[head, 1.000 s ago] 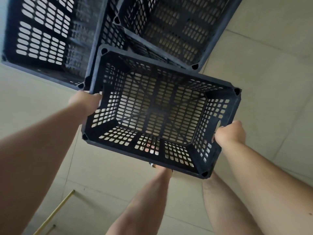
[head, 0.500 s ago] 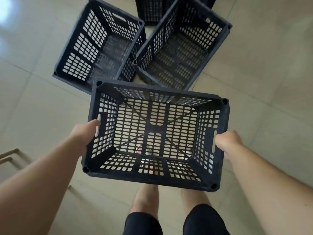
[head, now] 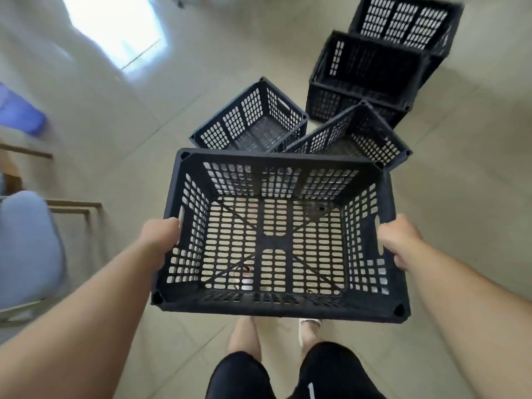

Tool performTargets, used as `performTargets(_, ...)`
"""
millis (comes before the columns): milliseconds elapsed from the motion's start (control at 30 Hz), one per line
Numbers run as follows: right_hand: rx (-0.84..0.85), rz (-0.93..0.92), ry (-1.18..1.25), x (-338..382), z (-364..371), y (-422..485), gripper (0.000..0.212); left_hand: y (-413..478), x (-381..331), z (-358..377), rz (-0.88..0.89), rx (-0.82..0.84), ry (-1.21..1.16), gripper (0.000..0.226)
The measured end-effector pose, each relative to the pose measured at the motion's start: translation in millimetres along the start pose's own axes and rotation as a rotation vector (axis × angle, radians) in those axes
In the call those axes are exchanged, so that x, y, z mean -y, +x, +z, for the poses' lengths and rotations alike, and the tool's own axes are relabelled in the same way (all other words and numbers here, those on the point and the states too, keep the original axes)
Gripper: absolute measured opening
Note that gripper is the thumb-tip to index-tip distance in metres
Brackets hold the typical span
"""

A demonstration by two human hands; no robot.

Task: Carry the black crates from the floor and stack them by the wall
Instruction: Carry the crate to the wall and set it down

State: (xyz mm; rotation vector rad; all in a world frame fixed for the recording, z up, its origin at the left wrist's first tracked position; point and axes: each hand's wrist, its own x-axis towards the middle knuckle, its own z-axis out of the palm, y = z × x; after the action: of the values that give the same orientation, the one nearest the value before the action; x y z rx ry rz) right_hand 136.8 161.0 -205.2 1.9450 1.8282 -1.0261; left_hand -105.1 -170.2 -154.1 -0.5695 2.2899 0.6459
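Note:
I hold an empty black perforated crate (head: 276, 243) level in front of me, above the floor. My left hand (head: 161, 234) grips its left handle slot and my right hand (head: 398, 243) grips the right one. Beyond it, two more black crates lie on the tiles: one (head: 253, 122) to the left and one (head: 354, 139) to the right, touching each other. Further back on the right stand a third crate (head: 365, 73) and a fourth crate (head: 406, 21) behind it.
The floor is pale tile (head: 144, 96) with a bright window reflection at the upper left. A chair with a pale blue seat (head: 26, 249) and wooden frame pieces (head: 72, 205) stand at the left. A blurred purple object (head: 20, 110) lies at the far left. My legs show below the crate.
The crate has come up higher and level in both hands as I straightened. The view has lifted, revealing two more crates at the back right and the chair at the left.

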Motion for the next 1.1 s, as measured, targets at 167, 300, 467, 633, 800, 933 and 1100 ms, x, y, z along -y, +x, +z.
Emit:
performTargets(167, 0.03, -0.182, -0.072, 30, -38, -40, 0.036, -59, 43, -34, 0.024, -0.116, -0.077, 0.023)
performTargets(300, 0.063, -0.307, -0.117, 56, -50, -79, 0.04, -91, 83, -66, -0.003, -0.196, -0.159, 0.029)
performTargets(467, 0.032, -0.468, -0.204, 80, -46, -146, 0.049, -117, 146, -106, -0.037, -0.296, -0.229, 0.034)
performTargets(633, -0.003, -0.619, -0.336, 88, -20, -210, 0.042, -148, 225, -132, -0.154, -0.347, -0.399, 0.039)
performTargets(800, 0.006, -0.793, -0.448, 86, 13, -273, 0.035, -189, 305, -152, -0.259, -0.366, -0.666, 0.041)
performTargets(933, 0.041, -0.907, -0.551, 83, 40, -318, 0.035, -193, 390, -146, -0.367, -0.402, -0.78, 0.062)
performTargets(1100, 0.116, -1.089, -0.666, 82, 71, -360, 0.031, -255, 447, -125, -0.528, -0.518, -0.858, 0.066)
